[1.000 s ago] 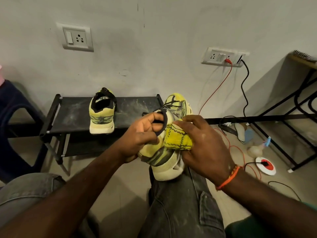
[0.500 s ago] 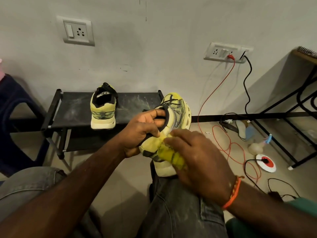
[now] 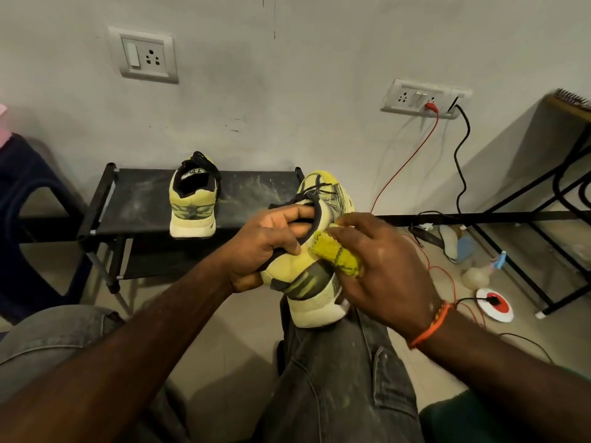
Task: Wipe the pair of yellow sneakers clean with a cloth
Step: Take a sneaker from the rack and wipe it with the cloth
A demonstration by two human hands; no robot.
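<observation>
While the left hand (image 3: 268,247) grips one yellow sneaker (image 3: 315,251) at centre frame, fingers hooked into its dark collar and thumb curled under the heel, the shoe rests heel-down on the person's right thigh (image 3: 345,372), toe pointing up and away toward the wall. Just right of centre, the right hand (image 3: 387,270) is loosely closed around a bunched yellow cloth (image 3: 339,259), pressing it against the shoe's side near the heel; fingers spread over the cloth, and how much of the cloth is tucked under the palm cannot be seen. An orange band (image 3: 430,324) circles that wrist.

Left of centre, the second sneaker (image 3: 193,199) stands upright on a dusty black rack (image 3: 134,203), heel toward the camera, well apart from the held shoe.

At upper left a wall socket (image 3: 145,55) shows. At upper right a second socket (image 3: 422,99) has a red wire (image 3: 412,161) and a black cable (image 3: 462,155) plugged in, both trailing down to the floor at right, where a white and red disc (image 3: 494,303) lies beside a black metal frame (image 3: 543,238).
</observation>
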